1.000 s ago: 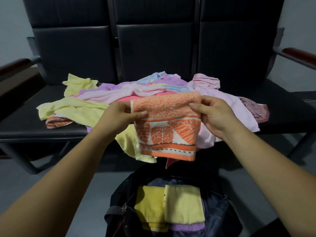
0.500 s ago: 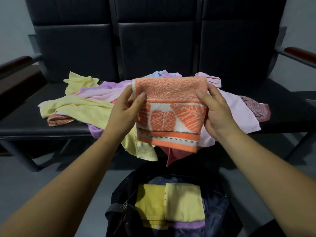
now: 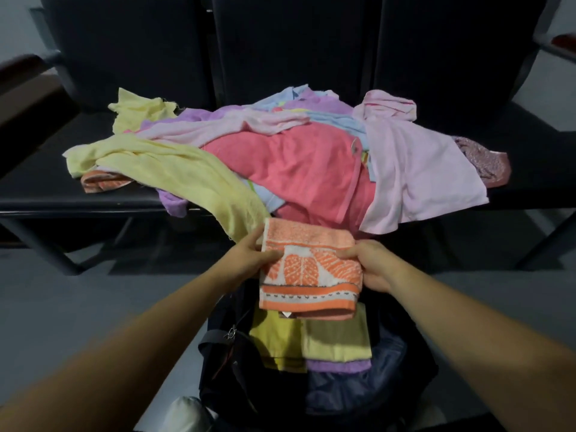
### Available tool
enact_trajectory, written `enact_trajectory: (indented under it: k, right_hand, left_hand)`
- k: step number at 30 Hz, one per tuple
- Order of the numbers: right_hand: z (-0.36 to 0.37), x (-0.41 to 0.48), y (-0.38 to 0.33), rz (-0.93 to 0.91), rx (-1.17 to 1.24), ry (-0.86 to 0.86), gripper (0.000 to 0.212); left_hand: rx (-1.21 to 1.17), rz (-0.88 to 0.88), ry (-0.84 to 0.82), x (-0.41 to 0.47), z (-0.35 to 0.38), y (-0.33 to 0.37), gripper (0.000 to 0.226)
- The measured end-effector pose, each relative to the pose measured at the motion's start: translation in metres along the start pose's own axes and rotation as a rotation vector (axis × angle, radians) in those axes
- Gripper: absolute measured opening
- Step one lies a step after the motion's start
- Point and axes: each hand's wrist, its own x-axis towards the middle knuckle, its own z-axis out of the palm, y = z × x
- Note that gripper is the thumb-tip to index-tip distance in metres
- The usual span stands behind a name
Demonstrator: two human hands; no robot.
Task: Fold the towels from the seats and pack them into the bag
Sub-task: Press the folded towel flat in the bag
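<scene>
A folded orange and white towel [image 3: 311, 269] hangs just above the open dark bag [image 3: 224, 378] on the floor. My left hand [image 3: 254, 255] pinches its left edge and my right hand [image 3: 372, 265] pinches its right edge. Inside the bag lie folded yellow towels [image 3: 333, 341] over a purple one [image 3: 338, 366]. On the black seats [image 3: 62, 188] behind sits a loose pile of towels: a coral pink one [image 3: 299, 169], a pale yellow one [image 3: 174, 169], a light pink one [image 3: 420, 173], with lilac and blue ones further back.
The seat backs rise dark behind the pile. Wooden armrests stand at the far left [image 3: 28, 88] and far right. A patterned mauve cloth [image 3: 480, 160] lies at the pile's right end. Grey floor [image 3: 78, 307] spreads to the left of the bag.
Both hands have lowered the folded orange towel from in front of the pile down to just above the bag. The view has tilted down with them.
</scene>
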Motion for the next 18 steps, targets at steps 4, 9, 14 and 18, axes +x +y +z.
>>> enact_trajectory:
  k: [4,9,14,18]
  right_hand:
    - [-0.007,0.03,0.05,0.171,-0.185,0.04,0.019]
    - [-0.01,0.073,0.112,0.29,-0.278,0.116,0.026]
    - [-0.015,0.142,0.184,0.275,-0.309,0.082,0.081]
    - [0.028,0.127,0.182,0.189,-0.333,0.055,0.058]
  left_hand:
    - [0.01,-0.189,-0.016,0.024,0.006,-0.065,0.056]
    - [0.053,-0.37,-0.029,0.053,0.015,-0.136,0.053]
    - [0.071,-0.462,-0.016,0.077,0.006,-0.189,0.057]
    - [0.108,-0.501,0.104,0.079,-0.019,-0.22,0.062]
